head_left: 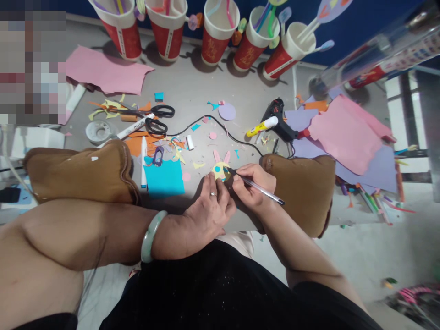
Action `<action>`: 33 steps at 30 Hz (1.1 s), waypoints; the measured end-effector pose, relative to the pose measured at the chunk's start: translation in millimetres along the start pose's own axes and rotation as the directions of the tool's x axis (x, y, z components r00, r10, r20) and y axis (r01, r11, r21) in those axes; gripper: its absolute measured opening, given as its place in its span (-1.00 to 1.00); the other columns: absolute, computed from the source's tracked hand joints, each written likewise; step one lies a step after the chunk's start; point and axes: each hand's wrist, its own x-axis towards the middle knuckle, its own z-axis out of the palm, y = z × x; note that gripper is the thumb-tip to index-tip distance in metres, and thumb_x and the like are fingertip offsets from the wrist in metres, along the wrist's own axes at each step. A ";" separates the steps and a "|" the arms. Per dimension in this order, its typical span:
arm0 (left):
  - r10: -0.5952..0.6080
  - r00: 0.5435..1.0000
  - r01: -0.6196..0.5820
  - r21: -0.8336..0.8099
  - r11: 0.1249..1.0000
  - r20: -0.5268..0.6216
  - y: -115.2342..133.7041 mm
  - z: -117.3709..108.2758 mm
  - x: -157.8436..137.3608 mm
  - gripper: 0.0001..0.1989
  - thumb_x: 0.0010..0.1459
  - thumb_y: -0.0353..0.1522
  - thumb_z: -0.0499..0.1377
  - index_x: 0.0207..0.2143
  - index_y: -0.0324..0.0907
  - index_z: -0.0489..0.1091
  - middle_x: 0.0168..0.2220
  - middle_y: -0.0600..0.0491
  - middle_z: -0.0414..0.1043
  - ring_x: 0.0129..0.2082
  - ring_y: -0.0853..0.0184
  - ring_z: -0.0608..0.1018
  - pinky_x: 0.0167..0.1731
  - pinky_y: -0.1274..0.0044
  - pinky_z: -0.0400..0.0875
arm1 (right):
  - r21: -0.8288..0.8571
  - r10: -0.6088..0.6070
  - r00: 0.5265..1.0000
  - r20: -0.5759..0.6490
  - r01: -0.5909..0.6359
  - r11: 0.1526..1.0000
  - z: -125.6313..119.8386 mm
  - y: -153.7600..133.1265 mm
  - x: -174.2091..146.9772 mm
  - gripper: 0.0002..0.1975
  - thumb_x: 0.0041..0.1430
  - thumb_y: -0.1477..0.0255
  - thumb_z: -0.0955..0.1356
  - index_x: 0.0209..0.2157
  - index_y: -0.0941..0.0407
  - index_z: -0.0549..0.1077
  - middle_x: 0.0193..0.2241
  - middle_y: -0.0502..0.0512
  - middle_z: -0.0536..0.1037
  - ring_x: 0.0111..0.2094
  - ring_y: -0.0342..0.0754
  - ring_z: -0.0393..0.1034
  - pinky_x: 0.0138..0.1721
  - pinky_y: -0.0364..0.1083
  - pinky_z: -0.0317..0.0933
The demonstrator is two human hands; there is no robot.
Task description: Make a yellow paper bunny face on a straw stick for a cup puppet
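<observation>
A small yellow paper rabbit face [222,170] with pink ears and blue round eyes lies on the table in front of me. My left hand [206,211] rests flat beside it, fingers stretched out, with the fingertips touching its lower edge. In my right hand [257,175] is a pen [271,195] with a clear barrel and black grip. The fingers are closed round it, and its tip is at the rabbit's right eye. A blue paper sheet [165,178] lies left of my left hand, and a pink paper circle [186,177] is close by.
Several red and white paper cups [220,46] stand at the back. Black-handled scissors [161,111], a tape roll [99,131] and scraps lie left. A glue gun [277,120], a yellow glue stick [261,127] and pink sheets [347,133] are right. Brown cushions [79,176] flank my arms.
</observation>
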 end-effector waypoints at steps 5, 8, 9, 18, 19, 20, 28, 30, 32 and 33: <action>0.010 1.000 -0.010 0.002 1.000 0.002 -0.4 -1.0 0.1 -0.15 0.17 0.06 0.24 0.26 -0.44 0.29 0.26 -0.57 0.27 0.26 -0.36 0.38 0.21 -0.10 0.24 | 0.016 -0.026 1.000 -0.015 0.026 1.000 -0.2 -0.1 1.1 -0.90 0.13 0.48 0.38 -0.30 0.05 0.39 -0.44 -0.01 0.60 -0.48 -0.11 0.53 -0.45 -0.17 0.43; 0.011 1.000 -0.011 0.014 1.000 0.003 -0.5 -1.7 -0.3 -0.14 0.17 0.06 0.24 0.25 -0.45 0.30 0.25 -0.58 0.27 0.26 -0.37 0.38 0.20 -0.10 0.26 | 0.025 -0.028 0.999 -0.030 0.029 0.999 0.2 0.1 0.9 -0.90 0.12 0.49 0.38 -0.30 0.05 0.39 -0.44 -0.01 0.60 -0.48 -0.11 0.54 -0.44 -0.17 0.43; 0.011 1.000 -0.011 0.015 1.000 0.000 -0.5 -1.7 -0.4 -0.14 0.16 0.06 0.24 0.25 -0.45 0.30 0.25 -0.58 0.28 0.25 -0.37 0.38 0.20 -0.10 0.26 | 0.025 -0.021 0.999 -0.033 0.022 0.999 0.3 0.2 0.6 -0.90 0.12 0.49 0.38 -0.30 0.05 0.39 -0.44 -0.01 0.60 -0.47 -0.11 0.54 -0.44 -0.16 0.43; 0.016 1.000 -0.017 0.034 0.999 0.012 -1.0 -1.5 0.0 -0.13 0.18 0.07 0.22 0.27 -0.44 0.27 0.25 -0.58 0.27 0.26 -0.36 0.38 0.20 -0.09 0.26 | -0.009 0.004 1.000 -0.027 -0.005 1.000 0.1 -1.4 0.9 -0.93 0.16 0.46 0.38 -0.30 0.05 0.40 -0.43 -0.01 0.61 -0.50 -0.12 0.51 -0.44 -0.17 0.42; 0.017 1.000 -0.017 0.035 0.999 0.014 -1.1 -1.8 0.2 -0.13 0.18 0.07 0.22 0.28 -0.45 0.27 0.25 -0.58 0.26 0.26 -0.36 0.38 0.20 -0.09 0.26 | -0.008 -0.002 1.000 -0.029 0.002 1.000 -0.1 -1.5 1.1 -0.92 0.15 0.47 0.38 -0.31 0.05 0.40 -0.44 -0.01 0.61 -0.51 -0.13 0.50 -0.45 -0.17 0.41; 0.018 1.000 -0.018 0.036 0.999 0.017 -1.1 -1.9 0.4 -0.13 0.18 0.07 0.22 0.28 -0.45 0.27 0.26 -0.58 0.26 0.25 -0.36 0.38 0.20 -0.09 0.26 | -0.004 -0.007 1.000 -0.031 0.007 1.000 -0.2 -1.4 1.2 -0.92 0.15 0.47 0.38 -0.31 0.06 0.40 -0.44 -0.02 0.60 -0.51 -0.13 0.50 -0.45 -0.17 0.41; 0.016 1.000 -0.017 0.039 0.999 0.014 -0.2 1.1 0.4 -0.13 0.18 0.09 0.20 0.28 -0.42 0.27 0.26 -0.55 0.28 0.25 -0.36 0.39 0.19 -0.10 0.25 | 0.028 -0.002 0.999 -0.039 0.003 1.000 0.5 -0.7 0.4 -0.93 0.14 0.48 0.37 -0.32 0.05 0.39 -0.45 -0.02 0.59 -0.50 -0.12 0.50 -0.47 -0.16 0.41; 0.014 1.000 -0.014 0.036 0.999 0.007 -0.2 1.5 0.0 -0.13 0.17 0.08 0.21 0.28 -0.43 0.27 0.25 -0.55 0.29 0.25 -0.37 0.39 0.20 -0.09 0.25 | 0.022 0.015 0.999 -0.041 -0.014 1.000 0.5 -1.0 0.1 -0.93 0.15 0.47 0.37 -0.31 0.05 0.40 -0.45 -0.01 0.59 -0.49 -0.11 0.51 -0.45 -0.15 0.42; 0.014 1.000 -0.014 0.035 0.999 0.001 -0.3 1.6 -0.2 -0.13 0.17 0.08 0.21 0.27 -0.43 0.28 0.25 -0.55 0.29 0.25 -0.37 0.39 0.20 -0.09 0.24 | 0.005 0.032 0.999 -0.038 -0.032 0.999 0.6 -1.3 -0.2 -0.94 0.16 0.46 0.37 -0.31 0.05 0.40 -0.44 -0.01 0.59 -0.49 -0.11 0.51 -0.45 -0.14 0.42; 0.014 1.000 -0.014 0.035 0.999 0.000 -0.4 1.7 -0.1 -0.13 0.17 0.08 0.21 0.27 -0.43 0.28 0.25 -0.54 0.29 0.25 -0.37 0.39 0.20 -0.09 0.25 | -0.005 0.037 0.999 -0.037 -0.037 0.999 0.8 -1.3 -0.4 -0.94 0.17 0.46 0.37 -0.31 0.05 0.40 -0.43 -0.01 0.59 -0.49 -0.12 0.50 -0.44 -0.14 0.42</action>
